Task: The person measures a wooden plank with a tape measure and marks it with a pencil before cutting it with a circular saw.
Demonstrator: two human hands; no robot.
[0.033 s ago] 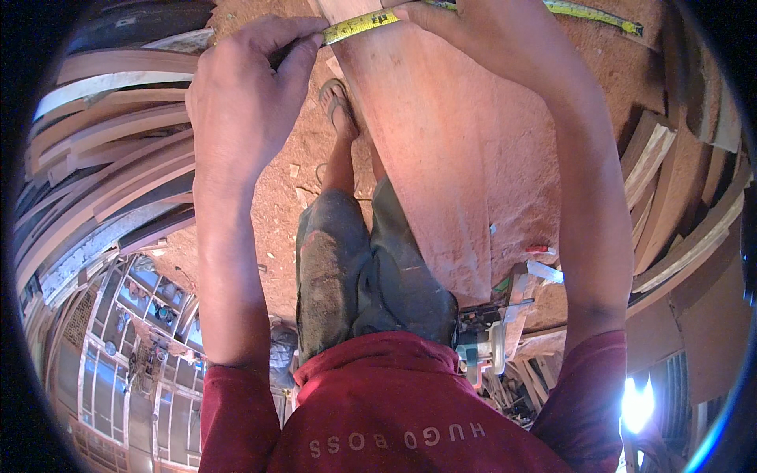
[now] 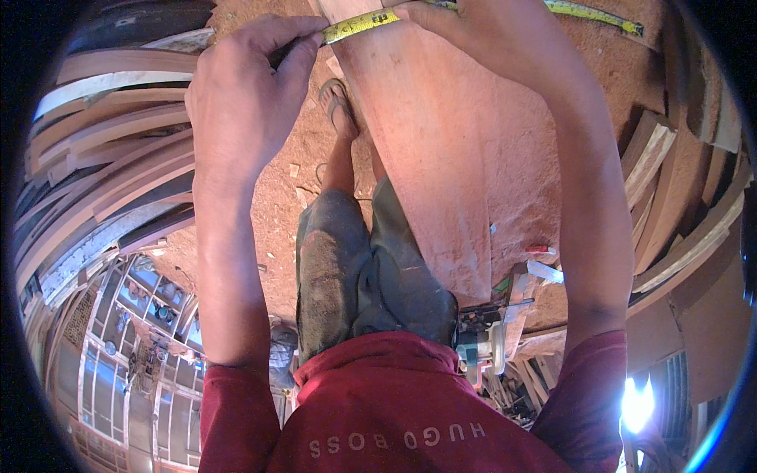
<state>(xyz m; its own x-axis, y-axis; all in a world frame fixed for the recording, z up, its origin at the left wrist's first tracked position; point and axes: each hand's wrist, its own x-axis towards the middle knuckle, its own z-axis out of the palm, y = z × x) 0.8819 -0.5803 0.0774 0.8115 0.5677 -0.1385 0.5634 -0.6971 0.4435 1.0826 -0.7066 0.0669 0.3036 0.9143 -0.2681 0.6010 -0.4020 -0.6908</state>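
Note:
A yellow tape measure [image 2: 360,28] is stretched sideways across the far part of a wide wooden board [image 2: 430,150]. My left hand [image 2: 248,91] pinches the tape between thumb and forefinger just beyond the board's left edge. Over the board, my right hand [image 2: 465,27] grips the same tape, its thumb laid along it; the other fingers are partly cut off by the frame's top. Past that hand, the tape's free end [image 2: 603,20] sticks out to the right. The tape's case, if it is in my left hand, is hidden.
Stacked planks [image 2: 118,134] fill the left side, and more timber [image 2: 650,158] leans at the right. A power tool [image 2: 485,347] sits near my right hip beside a small red object [image 2: 539,250]. Sawdust covers the floor [image 2: 280,189] around my sandalled foot [image 2: 339,110].

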